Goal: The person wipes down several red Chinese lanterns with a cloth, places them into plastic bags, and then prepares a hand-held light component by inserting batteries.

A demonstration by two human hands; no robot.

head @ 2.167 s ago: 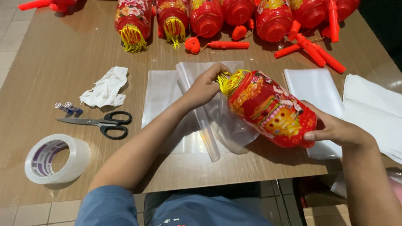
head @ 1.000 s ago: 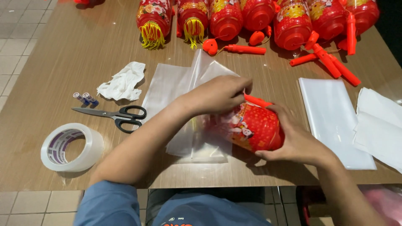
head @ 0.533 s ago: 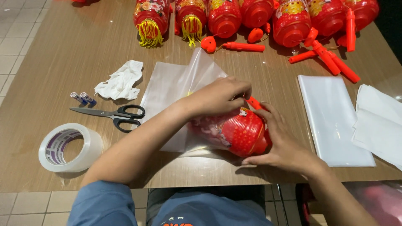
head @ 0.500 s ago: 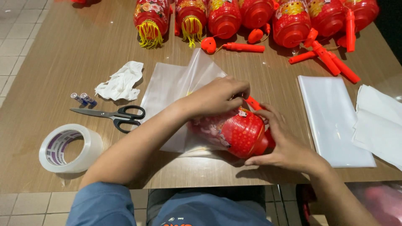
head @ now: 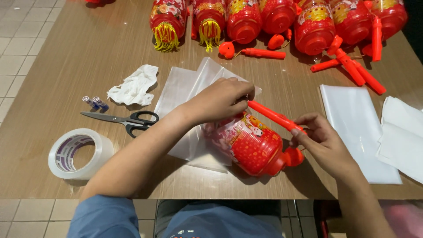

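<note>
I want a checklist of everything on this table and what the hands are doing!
Surface: brown wooden table.
Job's things: red plastic lantern partly inside clear plastic bag; orange plastic stick.
Clutter: black-handled scissors, clear tape roll, crumpled white tissue, two small batteries, row of red lanterns, white bag stack.
Hands: left hand and right hand pinch the stick's ends.
Cables: nothing seen.
Surroundings: tiled floor.

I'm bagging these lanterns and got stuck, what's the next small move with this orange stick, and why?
Probably slide the orange stick down alongside the red lantern into the clear bag. The left hand pinches its upper end at the bag's mouth, the right hand holds its lower end, and the stick lies outside the bag, across the lantern.
</note>
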